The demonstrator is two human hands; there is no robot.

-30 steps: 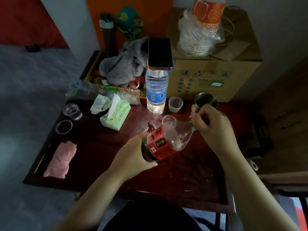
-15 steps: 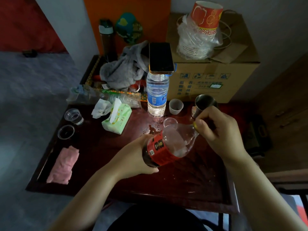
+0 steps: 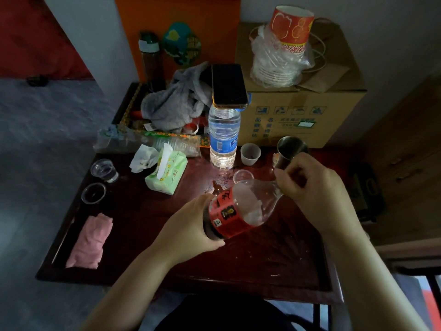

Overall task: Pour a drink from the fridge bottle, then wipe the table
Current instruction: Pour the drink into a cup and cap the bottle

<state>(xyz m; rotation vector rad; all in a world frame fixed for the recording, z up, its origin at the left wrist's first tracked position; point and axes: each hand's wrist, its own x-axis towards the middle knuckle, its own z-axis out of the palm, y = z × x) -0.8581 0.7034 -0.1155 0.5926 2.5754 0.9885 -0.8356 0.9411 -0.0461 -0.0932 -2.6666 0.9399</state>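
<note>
A red-labelled drink bottle (image 3: 238, 209) lies tilted above the dark red table (image 3: 148, 223), its neck pointing right. My left hand (image 3: 188, 228) grips its base. My right hand (image 3: 312, 187) is closed around the bottle's neck, and the cap is hidden by my fingers. A small clear cup (image 3: 242, 176) stands just behind the bottle, beside a wet patch. A steel cup (image 3: 290, 149) and a small white cup (image 3: 250, 154) stand behind my right hand. A folded pink cloth (image 3: 89, 242) lies at the table's left edge.
A water bottle (image 3: 223, 137) with a phone (image 3: 228, 86) on top stands at the back centre. A green tissue pack (image 3: 167, 173), two clear cups (image 3: 103, 169) on the left, a grey rag (image 3: 176, 103) and a cardboard box (image 3: 298, 115) crowd the back.
The view has shifted slightly. Both hands keep hold of the bottle; my right hand has turned a little at the neck.
</note>
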